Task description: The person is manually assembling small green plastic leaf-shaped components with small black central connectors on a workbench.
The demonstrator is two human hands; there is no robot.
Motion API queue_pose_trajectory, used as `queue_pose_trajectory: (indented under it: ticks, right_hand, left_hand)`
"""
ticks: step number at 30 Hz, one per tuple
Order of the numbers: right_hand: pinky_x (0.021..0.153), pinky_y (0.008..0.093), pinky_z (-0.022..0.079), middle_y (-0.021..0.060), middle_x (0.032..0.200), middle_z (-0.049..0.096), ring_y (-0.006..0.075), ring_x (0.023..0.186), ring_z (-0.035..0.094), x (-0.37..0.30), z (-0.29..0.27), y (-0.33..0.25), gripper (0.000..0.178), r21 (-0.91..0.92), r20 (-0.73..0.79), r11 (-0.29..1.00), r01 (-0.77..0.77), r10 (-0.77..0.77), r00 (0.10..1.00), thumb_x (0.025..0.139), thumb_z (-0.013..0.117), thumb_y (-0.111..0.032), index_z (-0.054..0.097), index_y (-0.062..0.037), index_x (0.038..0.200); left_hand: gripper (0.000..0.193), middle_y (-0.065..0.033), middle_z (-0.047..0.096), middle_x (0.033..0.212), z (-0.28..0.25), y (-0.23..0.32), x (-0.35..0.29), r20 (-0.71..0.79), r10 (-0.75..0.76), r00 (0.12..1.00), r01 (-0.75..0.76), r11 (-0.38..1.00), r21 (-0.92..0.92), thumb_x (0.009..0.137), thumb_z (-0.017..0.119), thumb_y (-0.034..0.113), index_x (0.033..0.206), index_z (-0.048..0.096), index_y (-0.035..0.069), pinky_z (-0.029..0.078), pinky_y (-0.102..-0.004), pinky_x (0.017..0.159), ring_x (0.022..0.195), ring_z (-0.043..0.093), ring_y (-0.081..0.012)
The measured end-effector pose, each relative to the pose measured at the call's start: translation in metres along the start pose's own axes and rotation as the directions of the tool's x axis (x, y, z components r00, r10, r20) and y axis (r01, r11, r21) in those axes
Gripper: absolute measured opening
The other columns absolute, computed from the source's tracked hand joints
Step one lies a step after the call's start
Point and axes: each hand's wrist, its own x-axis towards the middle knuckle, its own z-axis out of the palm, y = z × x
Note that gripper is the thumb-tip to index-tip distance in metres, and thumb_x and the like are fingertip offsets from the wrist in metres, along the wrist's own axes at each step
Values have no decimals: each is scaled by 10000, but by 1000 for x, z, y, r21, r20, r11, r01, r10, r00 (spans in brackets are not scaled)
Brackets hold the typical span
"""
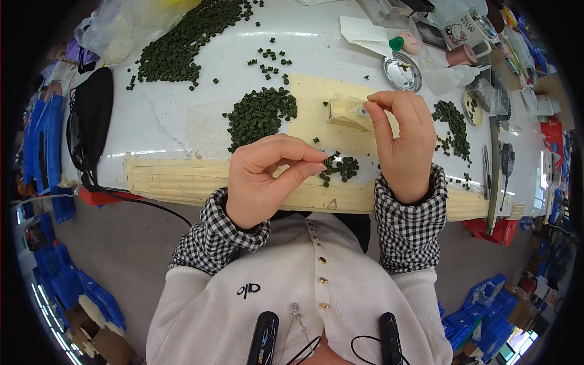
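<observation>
My left hand (267,176) is closed in a pinch of thumb and forefinger, with what looks like a small dark green part at its fingertips. Just beyond them lies a small cluster of the same dark green parts (345,170). My right hand (404,143) pinches at the right end of a block wrapped in cream tape (347,111). A small pale, shiny bit shows by those fingertips; what they hold is too small to make out. Left of the block sits a larger heap of dark green parts (258,115).
A big dark green pile (182,45) spreads at the far left beside a clear plastic bag (125,30). A round metal lid (401,73), white paper (364,36) and a mug (463,31) stand far right. Tweezers (486,170) lie near the right edge. Cream tape (176,182) covers the front edge.
</observation>
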Motion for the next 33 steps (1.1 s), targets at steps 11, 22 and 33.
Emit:
queue_pose_trajectory:
  ticks: [11,22,33]
  right_hand:
    - [683,302,484,110,877,641,233,772,600,-41,-21,-46,288,452,194,878,-155,72,978,774,694,40,691,-3,1058]
    - [682,297,489,106,903,665,226,771,609,-49,-15,-48,329,501,196,854,-140,46,979,774,695,44,687,-3,1099]
    - [656,283,492,106,897,663,217,745,609,-51,-15,-47,311,493,206,859,-141,42,978,784,691,48,687,1,1092]
  left_hand:
    - [183,-118,674,919,-2,2,2,14,55,998,-55,998,16,814,632,-128,963,681,-34,486,-248,703,803,617,-142]
    - [220,-124,681,914,-2,2,2,55,114,992,-119,989,93,806,623,-141,984,688,-30,494,-254,714,820,633,-165]
    - [227,-129,689,903,-1,-1,3,81,136,987,-147,978,146,793,641,-140,980,697,-24,506,-254,706,816,651,-180]
